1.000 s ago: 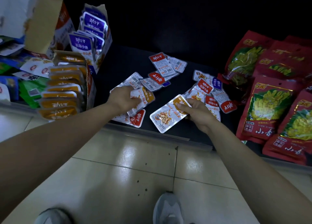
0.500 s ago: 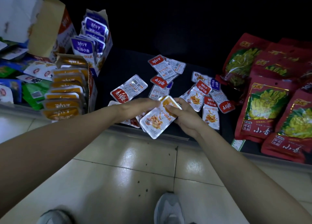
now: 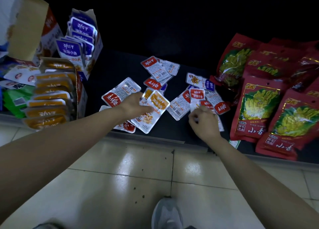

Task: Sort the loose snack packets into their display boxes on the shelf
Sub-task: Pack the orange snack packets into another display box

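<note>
Loose small snack packets with red, orange and purple labels lie scattered on the dark shelf (image 3: 110, 68). My left hand (image 3: 135, 106) grips an orange-labelled packet (image 3: 158, 104) near the shelf's front, thumb on its face, with more packets under it. My right hand (image 3: 203, 122) pinches the lower edge of a red-labelled packet (image 3: 196, 96) in the right part of the pile. At the left stands a display box of orange packets (image 3: 51, 97). Behind it is a box of purple packets (image 3: 81, 42).
Large red snack bags (image 3: 259, 108) fill the shelf's right side. Green and white packets (image 3: 15, 99) and a tall cardboard box (image 3: 25, 21) crowd the far left. The shelf's front edge (image 3: 155, 139) meets a tiled floor, where my grey shoe (image 3: 166, 213) shows.
Both hands held the orange packet together; now only the left hand keeps it, set down toward the pile. The right hand has moved right and taken a red-labelled packet.
</note>
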Available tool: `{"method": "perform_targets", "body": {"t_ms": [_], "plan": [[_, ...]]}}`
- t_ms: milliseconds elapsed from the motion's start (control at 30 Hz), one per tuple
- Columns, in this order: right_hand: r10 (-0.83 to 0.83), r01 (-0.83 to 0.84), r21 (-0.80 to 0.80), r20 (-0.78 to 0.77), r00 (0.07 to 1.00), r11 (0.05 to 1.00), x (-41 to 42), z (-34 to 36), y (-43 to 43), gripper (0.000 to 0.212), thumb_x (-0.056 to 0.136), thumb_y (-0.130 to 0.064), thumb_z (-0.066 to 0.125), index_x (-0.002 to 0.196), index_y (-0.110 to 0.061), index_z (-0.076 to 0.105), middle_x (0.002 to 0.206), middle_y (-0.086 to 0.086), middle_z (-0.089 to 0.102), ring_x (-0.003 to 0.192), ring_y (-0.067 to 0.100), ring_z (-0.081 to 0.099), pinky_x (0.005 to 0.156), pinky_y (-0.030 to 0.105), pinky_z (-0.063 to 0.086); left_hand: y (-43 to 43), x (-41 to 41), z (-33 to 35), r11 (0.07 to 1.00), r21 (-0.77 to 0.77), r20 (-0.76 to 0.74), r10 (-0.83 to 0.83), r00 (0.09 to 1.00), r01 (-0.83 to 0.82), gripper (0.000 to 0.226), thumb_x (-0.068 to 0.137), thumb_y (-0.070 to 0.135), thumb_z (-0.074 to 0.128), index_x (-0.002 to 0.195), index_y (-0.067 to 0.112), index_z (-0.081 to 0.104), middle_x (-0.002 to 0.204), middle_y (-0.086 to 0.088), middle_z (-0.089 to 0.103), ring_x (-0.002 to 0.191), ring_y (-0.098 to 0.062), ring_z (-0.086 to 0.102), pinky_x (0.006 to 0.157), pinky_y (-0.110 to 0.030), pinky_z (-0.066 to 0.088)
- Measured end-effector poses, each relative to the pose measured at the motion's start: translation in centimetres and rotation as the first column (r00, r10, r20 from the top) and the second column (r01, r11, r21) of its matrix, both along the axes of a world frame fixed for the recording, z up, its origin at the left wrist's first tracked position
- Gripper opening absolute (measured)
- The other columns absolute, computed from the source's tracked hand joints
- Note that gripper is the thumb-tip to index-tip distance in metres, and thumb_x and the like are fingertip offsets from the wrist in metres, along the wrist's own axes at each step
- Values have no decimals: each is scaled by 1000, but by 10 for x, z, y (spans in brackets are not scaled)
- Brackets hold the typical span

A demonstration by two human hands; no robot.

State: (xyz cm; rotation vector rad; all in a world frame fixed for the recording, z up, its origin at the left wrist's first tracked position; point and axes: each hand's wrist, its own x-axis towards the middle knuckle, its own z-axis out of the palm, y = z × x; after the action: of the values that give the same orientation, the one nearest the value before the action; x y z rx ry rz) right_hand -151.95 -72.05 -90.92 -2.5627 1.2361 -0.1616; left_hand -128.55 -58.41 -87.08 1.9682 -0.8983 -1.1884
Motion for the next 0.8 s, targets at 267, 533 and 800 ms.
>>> {"method": "perform_targets", "body": {"t_ms": [267, 533, 800], "plan": [[-19, 26, 32, -191, 981, 999, -4, -4, -16, 74, 87, -45, 65, 150, -21, 34, 157, 7, 28, 137, 34, 28, 110, 44, 29, -18, -9, -7, 998, 1, 66, 64, 996, -65, 55, 88, 34, 69, 131, 9, 46, 134, -3, 50, 119, -22, 51, 87, -31, 40], [259, -294, 273, 157, 953, 916, 22, -6, 22, 62, 91, -24, 66, 147, -20, 40, 158, 0, 26, 139, 19, 25, 113, 27, 23, -24, -6, -3, 947, -90, 29, 313, 949, -310, 25, 86, 19, 71, 105, 10, 57, 104, -8, 68, 93, -24, 67, 86, -40, 55], [-171, 170, 191, -14, 985, 967, 22, 2, -35, 63, 100, -41, 44, 154, -19, 20, 163, 8, 6, 150, 25, -1, 119, 48, 4, -19, -5, 1, 929, -120, -21, 349, 937, -349, 28, 87, 19, 69, 110, 8, 57, 104, -6, 69, 91, -21, 69, 82, -36, 55]]}}
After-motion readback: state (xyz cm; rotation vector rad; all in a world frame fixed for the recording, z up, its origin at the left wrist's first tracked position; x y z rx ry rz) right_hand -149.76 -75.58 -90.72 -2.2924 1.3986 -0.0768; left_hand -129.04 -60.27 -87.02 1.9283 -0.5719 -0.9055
